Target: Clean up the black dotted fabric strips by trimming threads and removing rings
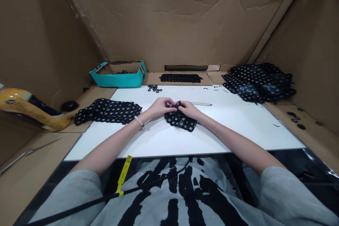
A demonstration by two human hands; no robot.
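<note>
My left hand [162,106] pinches the upper left edge of a small black sheet with rows of round holes [182,122]. The fingers of my right hand [188,108] close on the same edge, right beside the left. This sheet hangs down over the white board, its lower part showing below my hands. What lies exactly between the fingertips is too small to make out. Just behind my right hand rests a thin pale pen-like tool [201,103]. A larger black holed sheet [113,110] lies to the left of my left forearm.
Small black rings [154,88] lie behind my hands on the white board [156,141]. A teal open box [119,79] stands back left; a holed strip [181,78] lies behind. Holed sheets [256,81] are heaped right. Left are a yellow bottle [29,107] and a metal tool [30,151]. Cardboard walls surround this.
</note>
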